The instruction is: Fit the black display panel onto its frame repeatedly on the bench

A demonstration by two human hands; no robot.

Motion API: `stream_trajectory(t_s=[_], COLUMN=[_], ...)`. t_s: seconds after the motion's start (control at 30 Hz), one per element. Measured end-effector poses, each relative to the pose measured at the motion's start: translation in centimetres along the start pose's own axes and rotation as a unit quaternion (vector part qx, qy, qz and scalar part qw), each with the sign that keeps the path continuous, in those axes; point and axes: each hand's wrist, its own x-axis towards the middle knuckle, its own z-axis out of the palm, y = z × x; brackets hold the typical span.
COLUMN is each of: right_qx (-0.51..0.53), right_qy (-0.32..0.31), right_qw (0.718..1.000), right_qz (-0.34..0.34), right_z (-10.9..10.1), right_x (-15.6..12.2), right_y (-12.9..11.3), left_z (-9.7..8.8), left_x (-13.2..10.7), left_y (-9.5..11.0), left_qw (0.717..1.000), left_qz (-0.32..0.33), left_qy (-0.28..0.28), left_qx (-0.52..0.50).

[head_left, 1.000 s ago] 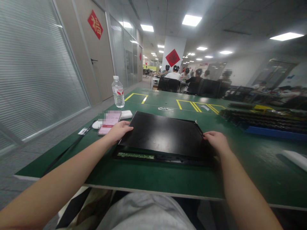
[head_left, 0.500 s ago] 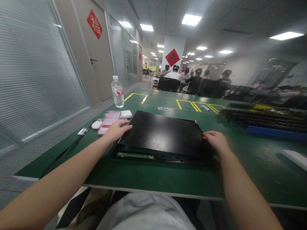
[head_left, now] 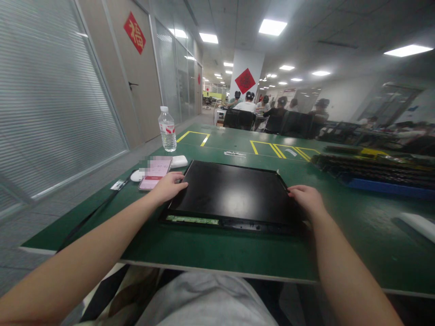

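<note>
A flat black panel (head_left: 231, 192) lies in a black frame on the green table (head_left: 217, 246); a green circuit strip (head_left: 192, 220) shows along its near edge. My left hand (head_left: 168, 186) grips the panel's left edge with fingers curled over it. At the right edge, my right hand (head_left: 306, 199) holds the panel the same way, fingers bent round the rim. The panel lies nearly flat in the frame.
A pink-screened phone (head_left: 155, 172), a white mouse (head_left: 136, 176) and a white case (head_left: 178, 161) lie left of the panel, with a water bottle (head_left: 167, 129) behind. Trays of dark parts (head_left: 374, 170) sit at the right. Seated people (head_left: 272, 111) work at far tables.
The panel was tilted up at its near edge and has come down flatter into the frame. Both hands stayed on its side edges.
</note>
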Motion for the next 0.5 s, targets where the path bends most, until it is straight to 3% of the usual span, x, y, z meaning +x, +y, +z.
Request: stream_trajectory(t_s=[0.5], right_qx=[0.050], right_qy=[-0.004], right_qw=[0.999], right_qz=[-0.007], right_z=[0.37], right_x=[0.55], right_y=[0.78], left_z=[0.00], left_x=[-0.18], left_y=[-0.18], left_qw=[0.996], left_qz=[0.022], left_qy=[-0.015], left_qx=[0.087])
